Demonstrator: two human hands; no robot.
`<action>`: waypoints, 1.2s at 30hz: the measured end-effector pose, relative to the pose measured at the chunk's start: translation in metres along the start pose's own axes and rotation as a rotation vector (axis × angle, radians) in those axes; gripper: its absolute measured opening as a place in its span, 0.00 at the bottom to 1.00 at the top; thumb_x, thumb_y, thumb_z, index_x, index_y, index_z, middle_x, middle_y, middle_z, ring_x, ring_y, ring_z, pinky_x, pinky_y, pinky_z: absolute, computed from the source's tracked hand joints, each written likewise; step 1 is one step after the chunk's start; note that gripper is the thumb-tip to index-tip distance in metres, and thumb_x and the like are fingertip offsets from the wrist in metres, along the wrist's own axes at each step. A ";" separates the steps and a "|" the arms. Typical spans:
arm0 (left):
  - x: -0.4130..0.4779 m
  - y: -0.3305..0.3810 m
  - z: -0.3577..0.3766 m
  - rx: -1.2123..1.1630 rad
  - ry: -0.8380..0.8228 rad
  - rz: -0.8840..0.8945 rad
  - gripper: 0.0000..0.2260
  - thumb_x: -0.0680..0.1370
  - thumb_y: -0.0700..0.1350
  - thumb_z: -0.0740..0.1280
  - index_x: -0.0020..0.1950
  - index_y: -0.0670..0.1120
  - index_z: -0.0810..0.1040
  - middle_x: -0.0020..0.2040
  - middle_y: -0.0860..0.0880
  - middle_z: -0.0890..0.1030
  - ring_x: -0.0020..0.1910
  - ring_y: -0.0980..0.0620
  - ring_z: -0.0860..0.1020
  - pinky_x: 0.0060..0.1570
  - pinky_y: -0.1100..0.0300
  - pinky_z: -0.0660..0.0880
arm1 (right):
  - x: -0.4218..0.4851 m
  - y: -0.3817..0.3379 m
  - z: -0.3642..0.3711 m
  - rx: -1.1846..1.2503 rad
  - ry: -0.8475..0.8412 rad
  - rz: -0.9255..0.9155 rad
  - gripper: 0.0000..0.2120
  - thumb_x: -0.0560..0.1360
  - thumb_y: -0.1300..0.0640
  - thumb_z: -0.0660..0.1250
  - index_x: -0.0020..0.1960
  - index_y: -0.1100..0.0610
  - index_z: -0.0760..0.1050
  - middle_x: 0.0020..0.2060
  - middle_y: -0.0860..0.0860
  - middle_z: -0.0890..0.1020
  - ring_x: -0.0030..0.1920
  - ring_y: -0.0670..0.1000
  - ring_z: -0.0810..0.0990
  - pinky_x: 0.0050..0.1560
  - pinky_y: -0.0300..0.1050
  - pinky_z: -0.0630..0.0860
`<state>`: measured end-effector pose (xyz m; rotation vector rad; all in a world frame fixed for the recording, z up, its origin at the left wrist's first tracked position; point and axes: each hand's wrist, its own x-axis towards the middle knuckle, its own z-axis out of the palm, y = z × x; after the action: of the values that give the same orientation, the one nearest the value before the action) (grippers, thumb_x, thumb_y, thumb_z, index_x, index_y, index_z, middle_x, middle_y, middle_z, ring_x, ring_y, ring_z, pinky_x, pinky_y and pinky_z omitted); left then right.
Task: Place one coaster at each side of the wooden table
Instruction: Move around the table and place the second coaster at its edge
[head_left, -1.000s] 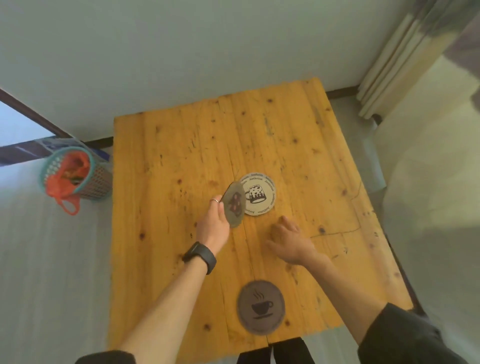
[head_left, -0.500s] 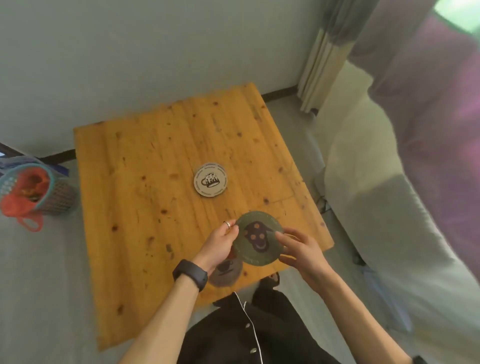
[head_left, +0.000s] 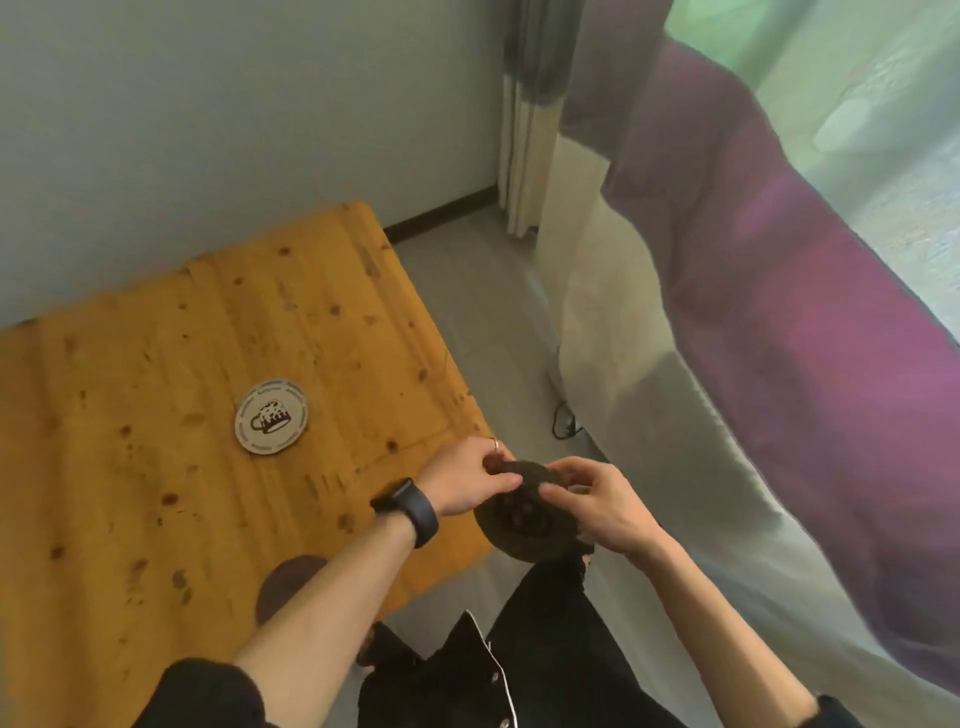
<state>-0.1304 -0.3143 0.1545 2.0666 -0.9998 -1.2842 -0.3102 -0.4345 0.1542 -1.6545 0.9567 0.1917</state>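
Note:
The wooden table (head_left: 171, 493) fills the left of the view. A white coaster with a mug print (head_left: 271, 416) lies flat near the table's middle. A dark coaster (head_left: 288, 582) lies at the near edge, partly hidden under my left forearm. Both hands hold a dark green coaster (head_left: 524, 525) just past the table's right near corner, over the floor. My left hand (head_left: 467, 480), with a ring and a black watch, pinches its top left edge. My right hand (head_left: 597, 506) grips its right side.
A white cloth-covered piece of furniture (head_left: 649, 415) with a purple cover (head_left: 805, 312) stands on the right. A curtain (head_left: 530, 130) hangs in the back corner. A black cable (head_left: 563, 423) lies on the grey floor between the table and the furniture.
The view has swung right and the table has shifted left in the frame. The green coaster, lifted off the white one, has moved to the table's right near corner, now held by both hands.

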 end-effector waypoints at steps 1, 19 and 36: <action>0.017 0.014 0.005 -0.035 0.003 -0.017 0.09 0.75 0.51 0.71 0.50 0.48 0.81 0.45 0.51 0.83 0.46 0.53 0.80 0.46 0.58 0.76 | 0.009 0.006 -0.019 0.006 0.021 0.001 0.06 0.75 0.47 0.73 0.51 0.46 0.82 0.45 0.45 0.86 0.47 0.46 0.85 0.51 0.49 0.82; 0.141 0.088 0.044 -0.916 0.218 -0.493 0.16 0.74 0.48 0.73 0.59 0.49 0.73 0.47 0.48 0.86 0.40 0.53 0.85 0.42 0.57 0.70 | 0.146 -0.004 -0.175 -0.196 0.040 -0.108 0.09 0.77 0.52 0.70 0.54 0.44 0.74 0.40 0.35 0.79 0.40 0.34 0.78 0.36 0.24 0.70; 0.142 0.010 -0.030 -1.432 0.779 -0.581 0.14 0.77 0.41 0.71 0.61 0.44 0.72 0.46 0.42 0.84 0.33 0.51 0.83 0.29 0.61 0.67 | 0.298 -0.141 -0.077 -0.509 -0.382 -0.180 0.09 0.76 0.54 0.72 0.55 0.47 0.76 0.47 0.48 0.85 0.49 0.47 0.84 0.51 0.43 0.79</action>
<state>-0.0658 -0.4325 0.0987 1.3402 0.7729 -0.7777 -0.0483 -0.6446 0.1107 -2.0568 0.4847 0.6459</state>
